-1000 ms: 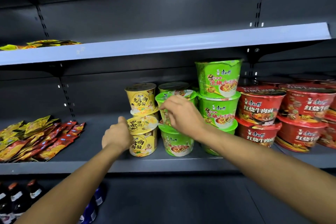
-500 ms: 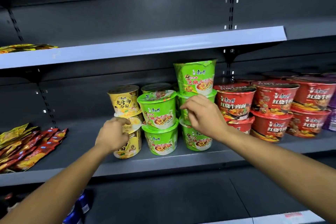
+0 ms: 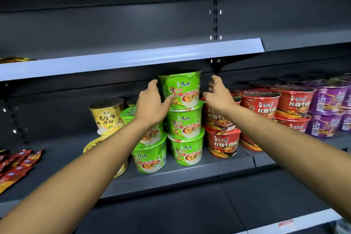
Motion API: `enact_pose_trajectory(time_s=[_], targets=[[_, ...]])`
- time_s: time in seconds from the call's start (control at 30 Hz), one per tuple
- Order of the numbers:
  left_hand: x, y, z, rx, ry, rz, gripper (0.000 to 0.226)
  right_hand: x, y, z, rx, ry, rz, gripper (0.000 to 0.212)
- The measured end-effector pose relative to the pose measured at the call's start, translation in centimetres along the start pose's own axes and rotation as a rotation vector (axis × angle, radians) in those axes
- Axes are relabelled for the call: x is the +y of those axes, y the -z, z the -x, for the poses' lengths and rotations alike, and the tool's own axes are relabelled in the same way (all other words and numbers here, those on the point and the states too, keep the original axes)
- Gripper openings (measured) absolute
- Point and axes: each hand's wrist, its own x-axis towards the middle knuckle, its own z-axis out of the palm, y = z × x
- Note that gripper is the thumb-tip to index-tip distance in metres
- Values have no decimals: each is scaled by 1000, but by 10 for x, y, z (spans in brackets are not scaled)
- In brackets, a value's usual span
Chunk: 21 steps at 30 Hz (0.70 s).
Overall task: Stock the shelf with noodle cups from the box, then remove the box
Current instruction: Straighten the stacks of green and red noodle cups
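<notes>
Green noodle cups stand stacked three high on the dark shelf (image 3: 190,176). On either side of the top green cup (image 3: 183,91) are my two hands. My left hand (image 3: 152,102) is spread just left of it, thumb against its lower edge. On the right, my right hand (image 3: 218,95) has its fingers spread and stays a little apart from the cup. A lower stack of two green cups (image 3: 150,157) stands left of the tall stack, partly behind my left forearm. Yellow noodle cups (image 3: 107,116) sit further left. The box is out of view.
Red noodle cups (image 3: 224,144) stand right of the green stack, purple cups (image 3: 326,112) beyond them. Red and yellow snack packets (image 3: 17,165) lie at the shelf's left end. The upper shelf's pale edge (image 3: 133,59) hangs just above the top green cup.
Both hands have risen from the lower cups to either side of the top green cup. The view has swung right, bringing purple cups into sight.
</notes>
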Motion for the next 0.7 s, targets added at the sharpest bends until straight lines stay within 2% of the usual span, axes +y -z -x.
enact_pose_trajectory(time_s=[0.1, 0.23, 0.27, 0.37, 0.43, 0.57, 0.7], targets=[[8, -10, -11, -142, 150, -60, 79, -4, -1, -8, -144, -144, -185, 75], [0, -20, -20, -266, 195, -110, 64, -1, -3, -16, -293, -135, -168, 77], [-2, -22, -20, -281, 189, -119, 60, 1, -5, -17, -302, -122, -129, 77], [-2, -28, -19, -299, 164, -112, 55, 11, -7, -28, -298, -73, -98, 54], [-1, -29, -19, -287, 153, -122, 53, 14, -7, -29, -279, -42, -108, 47], [-5, -30, -23, -304, 163, -106, 52, 18, -6, -30, -302, 7, -112, 68], [-10, -31, -24, -340, 165, -71, 57, 18, -6, -29, -302, 33, -103, 72]])
